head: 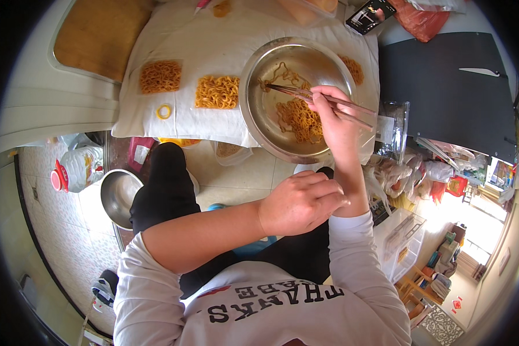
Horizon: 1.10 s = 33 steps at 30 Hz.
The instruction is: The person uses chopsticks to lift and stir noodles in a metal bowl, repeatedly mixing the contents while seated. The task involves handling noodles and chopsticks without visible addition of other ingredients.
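Observation:
A large stainless steel bowl [259,129] stands at the front right of the cloth-covered table, with curly noodles [300,119] inside. My right hand [334,114] holds a pair of wooden chopsticks [298,93] over it; their tips touch a few noodle strands at the bowl's left inner side. My left hand [305,202] is curled in front of the bowl, by my right forearm near the pushed-up sleeve; whether it grips anything there is hidden. Left of the bowl lie a block of yellow noodles [217,92] and a browner noodle block [160,77]. Another block [352,70] is partly behind the bowl's right rim.
Yellow rubber bands [163,112] lie on the white cloth [190,39]. A phone [370,16] leans at the back right, near a red plastic bag [424,19]. A knife [479,71] rests on the dark surface at right. Lower left are a metal bowl [121,197] and a plastic jug [83,168].

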{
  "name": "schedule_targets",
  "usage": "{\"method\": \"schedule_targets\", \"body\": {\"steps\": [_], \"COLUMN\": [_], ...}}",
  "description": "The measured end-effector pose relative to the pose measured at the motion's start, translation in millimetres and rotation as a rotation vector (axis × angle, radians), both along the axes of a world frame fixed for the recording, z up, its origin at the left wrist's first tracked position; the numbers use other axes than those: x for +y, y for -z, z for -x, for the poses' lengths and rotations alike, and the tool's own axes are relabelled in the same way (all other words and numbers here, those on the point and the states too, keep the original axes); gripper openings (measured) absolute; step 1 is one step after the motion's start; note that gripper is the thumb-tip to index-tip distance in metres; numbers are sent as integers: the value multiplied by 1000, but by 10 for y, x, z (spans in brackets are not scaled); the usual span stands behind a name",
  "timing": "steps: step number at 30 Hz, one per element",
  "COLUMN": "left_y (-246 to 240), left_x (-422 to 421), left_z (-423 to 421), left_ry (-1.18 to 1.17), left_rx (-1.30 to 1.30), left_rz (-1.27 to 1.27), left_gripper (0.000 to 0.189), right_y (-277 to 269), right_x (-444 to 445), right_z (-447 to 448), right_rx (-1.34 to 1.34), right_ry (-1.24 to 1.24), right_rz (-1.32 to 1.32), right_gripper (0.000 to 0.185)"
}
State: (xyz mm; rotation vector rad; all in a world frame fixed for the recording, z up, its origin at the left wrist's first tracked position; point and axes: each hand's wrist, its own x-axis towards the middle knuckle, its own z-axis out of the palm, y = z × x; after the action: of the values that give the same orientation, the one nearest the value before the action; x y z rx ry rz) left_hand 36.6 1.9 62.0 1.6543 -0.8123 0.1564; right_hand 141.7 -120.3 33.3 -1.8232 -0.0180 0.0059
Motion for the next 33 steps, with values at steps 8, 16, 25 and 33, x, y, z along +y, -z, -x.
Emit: {"method": "schedule_targets", "body": {"steps": [8,16,25,33], "left_y": [7,-15,14,12], "left_x": [-31,-30,-29,-18], "left_z": [-35,-20,4,-4], "left_ry": [-75,-64,-15,-9], "left_rx": [-62,-45,-12,-9], "left_rz": [51,48,-8,-16], "left_gripper": [12,13,23,24], "right_y": [-196,-336,5,104], "right_x": [-95,-212,-165,-185], "right_z": [42,73,10,-76], "right_rx": [233,204,58,71], "right_ry": [-119,-52,-4,28], "right_rz": [80,45,55,-26], "right_gripper": [14,13,15,16]}}
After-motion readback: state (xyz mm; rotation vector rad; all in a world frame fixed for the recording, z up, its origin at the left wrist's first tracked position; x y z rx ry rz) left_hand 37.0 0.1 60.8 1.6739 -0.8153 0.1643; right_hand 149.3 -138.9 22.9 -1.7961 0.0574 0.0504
